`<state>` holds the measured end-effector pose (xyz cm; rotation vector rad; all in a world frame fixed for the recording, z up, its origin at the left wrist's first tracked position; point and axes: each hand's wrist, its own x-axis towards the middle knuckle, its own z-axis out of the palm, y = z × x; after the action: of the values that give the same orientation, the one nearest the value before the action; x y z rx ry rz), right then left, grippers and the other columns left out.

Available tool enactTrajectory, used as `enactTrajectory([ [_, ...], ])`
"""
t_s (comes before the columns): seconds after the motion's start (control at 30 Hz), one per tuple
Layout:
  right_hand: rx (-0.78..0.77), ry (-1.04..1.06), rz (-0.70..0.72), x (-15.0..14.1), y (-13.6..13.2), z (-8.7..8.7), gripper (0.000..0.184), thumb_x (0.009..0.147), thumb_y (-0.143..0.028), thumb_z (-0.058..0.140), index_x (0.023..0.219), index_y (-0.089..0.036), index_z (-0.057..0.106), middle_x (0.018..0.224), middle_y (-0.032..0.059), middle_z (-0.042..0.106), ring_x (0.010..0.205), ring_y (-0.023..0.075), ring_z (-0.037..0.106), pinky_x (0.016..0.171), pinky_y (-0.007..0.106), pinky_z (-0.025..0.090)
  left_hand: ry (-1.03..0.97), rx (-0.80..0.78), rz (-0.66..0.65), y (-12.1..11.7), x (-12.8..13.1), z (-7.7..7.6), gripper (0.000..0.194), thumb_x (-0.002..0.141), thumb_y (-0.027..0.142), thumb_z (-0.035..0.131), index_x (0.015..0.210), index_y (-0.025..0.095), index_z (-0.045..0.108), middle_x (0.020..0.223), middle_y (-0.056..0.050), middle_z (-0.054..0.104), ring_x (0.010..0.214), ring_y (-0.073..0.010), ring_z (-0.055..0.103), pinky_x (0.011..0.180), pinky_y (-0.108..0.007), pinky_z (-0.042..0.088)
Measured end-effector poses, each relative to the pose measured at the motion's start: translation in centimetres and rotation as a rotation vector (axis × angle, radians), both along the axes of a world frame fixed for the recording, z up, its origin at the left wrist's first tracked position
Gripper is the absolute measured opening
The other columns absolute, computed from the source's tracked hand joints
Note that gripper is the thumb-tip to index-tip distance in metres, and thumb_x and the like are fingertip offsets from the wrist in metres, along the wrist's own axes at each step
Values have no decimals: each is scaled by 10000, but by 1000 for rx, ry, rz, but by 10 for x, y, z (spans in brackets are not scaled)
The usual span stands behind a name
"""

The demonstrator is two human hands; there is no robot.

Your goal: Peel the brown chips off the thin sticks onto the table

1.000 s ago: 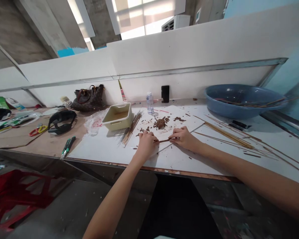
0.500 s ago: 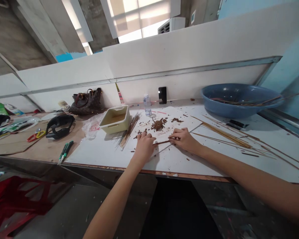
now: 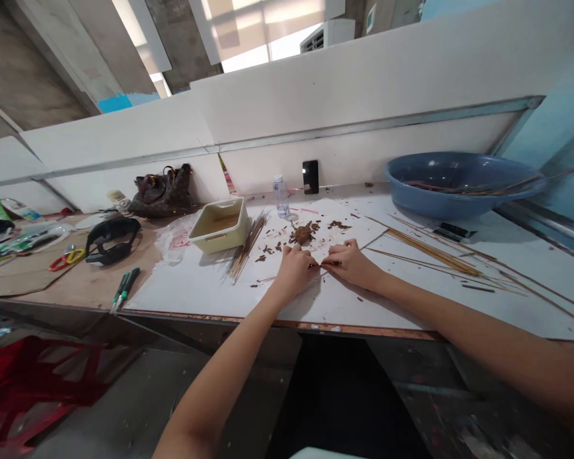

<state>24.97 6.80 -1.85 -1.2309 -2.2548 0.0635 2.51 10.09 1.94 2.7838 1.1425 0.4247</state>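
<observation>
A thin stick [image 3: 374, 241] runs slantwise through both hands above the white table top, its pale right end sticking out past my right hand. My left hand [image 3: 295, 269] is closed on its dark brown stretch, fingers pinched. Close beside it, almost touching, my right hand [image 3: 351, 262] pinches the same stick with thumb and fingers. Most of the brown stretch is hidden by the fingers. Just beyond the hands lies a brown crumbly lump [image 3: 303, 234], with small dark brown pieces [image 3: 338, 224] scattered about it.
Left of the lump are a bundle of thin sticks [image 3: 249, 245] and a pale yellow tub [image 3: 219, 240] of brownish liquid. A bottle [image 3: 280, 196] and phone [image 3: 310, 177] stand behind. Rightward lie long yellowish sticks [image 3: 433, 250] and a blue basin [image 3: 440, 199]. Pliers [image 3: 125, 288] lie far left.
My left hand has moved right, up against my right hand, covering the brown stretch that showed between them. A pale stick end now shows left of my left hand.
</observation>
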Motion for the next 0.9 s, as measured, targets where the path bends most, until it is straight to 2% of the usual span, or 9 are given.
enactTrajectory([
  [0.1, 8, 3, -8, 2, -2, -1, 306, 1128, -353, 588, 1040, -245, 861, 975, 65, 808, 939, 222, 716, 992, 453, 270, 14, 3, -11, -1, -2, 2, 174, 1020, 278, 746, 999, 269, 918, 1001, -103, 838, 1107, -327, 633, 1039, -500, 363],
  [0.3, -18, 72, -33, -5, -4, 3, 307, 1127, -427, 613, 1084, -244, 856, 1079, 78, 820, 970, 232, 738, 1005, 459, 279, 16, 40, 77, -8, -16, 5, 185, 1039, 268, 727, 1018, 253, 911, 1043, -110, 844, 1125, -332, 612, 1051, -530, 346],
  [0.43, -42, 71, -16, -15, -1, 5, 269, 1116, -383, 639, 1022, -242, 848, 1036, 60, 813, 969, 223, 730, 1009, 462, 264, 27, 21, 92, -12, -21, 7, 210, 1038, 238, 702, 1037, 258, 911, 1048, -105, 851, 1122, -337, 612, 1037, -542, 356],
  [0.67, -12, -17, 20, -19, 0, 7, 275, 1129, -296, 609, 990, -233, 838, 984, 51, 790, 907, 204, 683, 988, 453, 248, 10, -15, 107, -11, -16, 7, 256, 1027, 194, 672, 930, 247, 903, 1004, -95, 845, 1080, -322, 612, 1028, -536, 360],
  [0.9, -18, 19, -6, -21, -3, 11, 223, 1127, -303, 621, 1096, -214, 823, 1073, 70, 784, 981, 224, 697, 987, 447, 244, -17, 58, 129, -9, -21, 8, 157, 1014, 255, 746, 1040, 234, 900, 1094, -118, 814, 1168, -354, 577, 1030, -534, 353],
])
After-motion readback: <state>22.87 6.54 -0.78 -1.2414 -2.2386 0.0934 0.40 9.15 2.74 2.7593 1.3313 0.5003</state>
